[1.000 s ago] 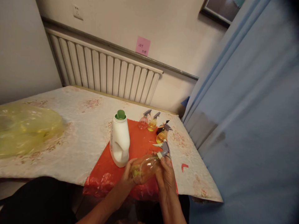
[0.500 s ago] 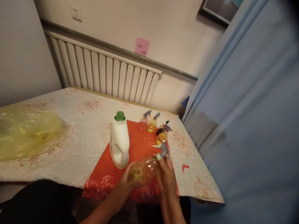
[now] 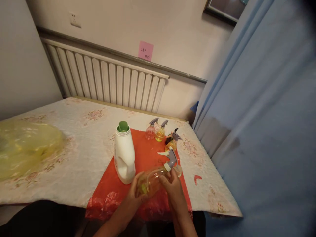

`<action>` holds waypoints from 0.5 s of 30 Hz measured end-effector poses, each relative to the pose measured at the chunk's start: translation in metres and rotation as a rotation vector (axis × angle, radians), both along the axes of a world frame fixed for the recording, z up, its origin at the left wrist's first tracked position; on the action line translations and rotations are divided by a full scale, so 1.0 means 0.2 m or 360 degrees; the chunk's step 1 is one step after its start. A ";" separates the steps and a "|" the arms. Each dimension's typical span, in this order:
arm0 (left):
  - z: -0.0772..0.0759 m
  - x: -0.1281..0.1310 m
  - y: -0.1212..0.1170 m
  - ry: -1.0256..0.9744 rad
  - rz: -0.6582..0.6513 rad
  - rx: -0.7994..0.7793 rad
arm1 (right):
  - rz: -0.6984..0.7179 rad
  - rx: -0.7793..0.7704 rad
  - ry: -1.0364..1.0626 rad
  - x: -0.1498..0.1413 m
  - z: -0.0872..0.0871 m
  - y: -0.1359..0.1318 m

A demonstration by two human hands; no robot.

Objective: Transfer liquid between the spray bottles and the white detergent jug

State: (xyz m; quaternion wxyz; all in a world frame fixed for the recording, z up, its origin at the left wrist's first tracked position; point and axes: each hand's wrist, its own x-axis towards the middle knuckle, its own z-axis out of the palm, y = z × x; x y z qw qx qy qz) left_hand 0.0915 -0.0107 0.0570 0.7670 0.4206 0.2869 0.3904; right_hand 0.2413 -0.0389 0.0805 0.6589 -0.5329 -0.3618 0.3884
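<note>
Both my hands hold a clear spray bottle with yellowish liquid, tilted on its side above the red plastic sheet. My left hand cups its base with the fingers wrapped round it. My right hand is closed on the bottle's neck just below the grey trigger head. A white detergent jug with a green spout stands upright just left of my hands.
Three small spray bottles stand at the far edge of the red sheet. A yellow plastic bag lies at the left of the flowered table. A blue curtain hangs at the right, a radiator behind.
My right hand has slid from the trigger head down to the bottle's neck. The view has shifted slightly; the bottle stays tilted in both hands.
</note>
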 end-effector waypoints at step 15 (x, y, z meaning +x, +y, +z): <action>-0.25 -0.14 0.09 0.0559 -0.0656 0.0102 | -0.0296 -0.0122 -0.0912 0.25 0.00 0.56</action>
